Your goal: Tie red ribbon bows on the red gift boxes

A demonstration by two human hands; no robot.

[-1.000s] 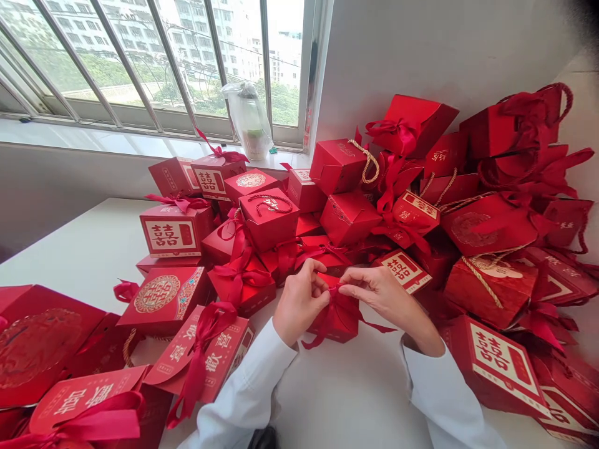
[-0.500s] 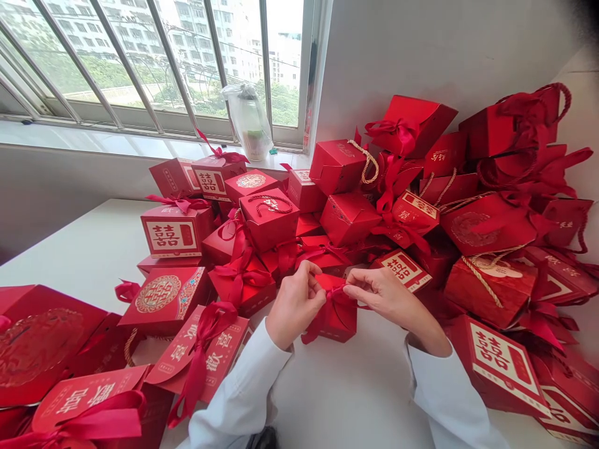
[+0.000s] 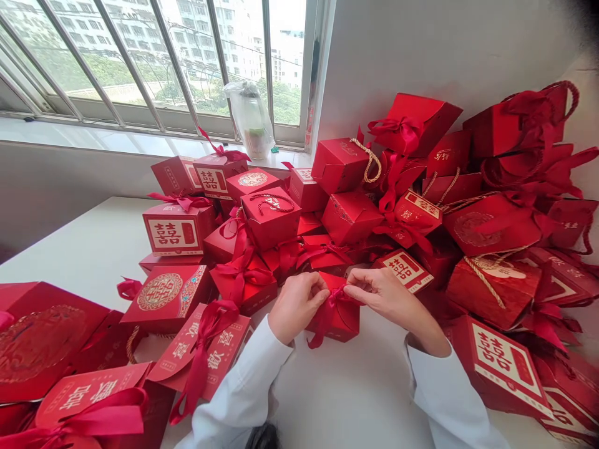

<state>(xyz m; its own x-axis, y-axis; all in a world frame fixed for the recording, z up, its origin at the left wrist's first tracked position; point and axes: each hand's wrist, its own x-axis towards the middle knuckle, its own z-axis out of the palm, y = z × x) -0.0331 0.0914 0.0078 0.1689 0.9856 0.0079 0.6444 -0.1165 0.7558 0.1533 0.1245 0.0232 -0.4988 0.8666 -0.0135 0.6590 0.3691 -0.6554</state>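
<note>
The single camera sits on the person's head and looks forward and down across the white table (image 3: 79, 255), close above the left hand (image 3: 297, 308) and right hand (image 3: 390, 305). It faces the window (image 3: 154, 68) on the far side, with the wall (image 3: 435, 50) ahead to the right. A dark blur (image 3: 583, 19) intrudes at the top right corner, possibly hair, though it's hard to tell.

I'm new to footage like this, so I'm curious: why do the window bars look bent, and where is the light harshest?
In the head view, wide-angle distortion fans the window bars outward; the windowsill glares brightest, and the buildings outside look washed out. The left hand, right hand and red ribbon look fairly sharp.
</note>
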